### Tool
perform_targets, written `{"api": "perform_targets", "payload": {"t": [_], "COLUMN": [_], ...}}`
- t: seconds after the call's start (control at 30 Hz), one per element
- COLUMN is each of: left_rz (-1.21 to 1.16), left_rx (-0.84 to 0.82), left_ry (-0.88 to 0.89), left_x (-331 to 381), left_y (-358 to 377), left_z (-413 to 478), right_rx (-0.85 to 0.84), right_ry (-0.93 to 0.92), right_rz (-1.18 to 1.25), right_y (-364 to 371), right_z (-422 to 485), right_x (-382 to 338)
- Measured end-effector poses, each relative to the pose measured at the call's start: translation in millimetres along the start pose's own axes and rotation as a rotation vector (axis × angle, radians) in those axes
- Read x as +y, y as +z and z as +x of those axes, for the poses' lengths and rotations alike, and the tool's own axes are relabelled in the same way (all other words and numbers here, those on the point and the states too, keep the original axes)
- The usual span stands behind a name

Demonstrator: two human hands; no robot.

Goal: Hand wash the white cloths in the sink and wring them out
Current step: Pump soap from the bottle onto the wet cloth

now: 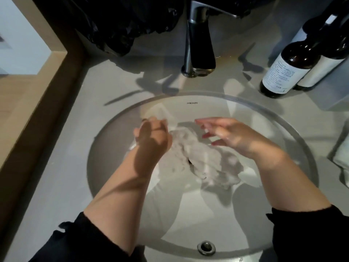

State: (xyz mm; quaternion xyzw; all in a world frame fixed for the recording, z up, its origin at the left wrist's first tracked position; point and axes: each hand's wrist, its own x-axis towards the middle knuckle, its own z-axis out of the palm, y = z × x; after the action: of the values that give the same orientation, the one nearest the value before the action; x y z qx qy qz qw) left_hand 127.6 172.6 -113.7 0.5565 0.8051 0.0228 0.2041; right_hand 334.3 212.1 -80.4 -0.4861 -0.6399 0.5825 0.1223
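Note:
A wet, crumpled white cloth [205, 157] lies in the round white sink [294, 129], draped across the middle of the basin. My left hand [153, 137] grips the cloth's left end, and a bit of fabric sticks out above the fist. My right hand [224, 133] hovers just above the cloth with its fingers spread and straight, holding nothing. Both forearms are bare, with dark sleeves pushed up.
A dark metal faucet [198, 40] stands behind the sink. Two brown bottles [287, 70] with white labels stand at the back right. A black plastic bag [117, 21] lies at the back left. Folded pale fabric [342, 157] sits at the right edge. An overflow hole [206, 247] is at the sink's near rim.

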Motion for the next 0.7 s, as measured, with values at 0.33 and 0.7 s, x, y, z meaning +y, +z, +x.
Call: {"api": "perform_targets", "payload": {"t": [0.33,0.7], "left_rz": [0.08,-0.739], "left_rx": [-0.169,-0.303], "left_ry": [0.386,0.3], "left_x": [-2,17], "left_y": [52,44], "left_z": [-1,-5], "right_rx": [-0.09,0.011], "right_ry": [0.19,-0.174], "right_rz": [-0.876,0.312], "right_y": [61,-6], "right_z": [16,-10], "right_x": [44,-9]}}
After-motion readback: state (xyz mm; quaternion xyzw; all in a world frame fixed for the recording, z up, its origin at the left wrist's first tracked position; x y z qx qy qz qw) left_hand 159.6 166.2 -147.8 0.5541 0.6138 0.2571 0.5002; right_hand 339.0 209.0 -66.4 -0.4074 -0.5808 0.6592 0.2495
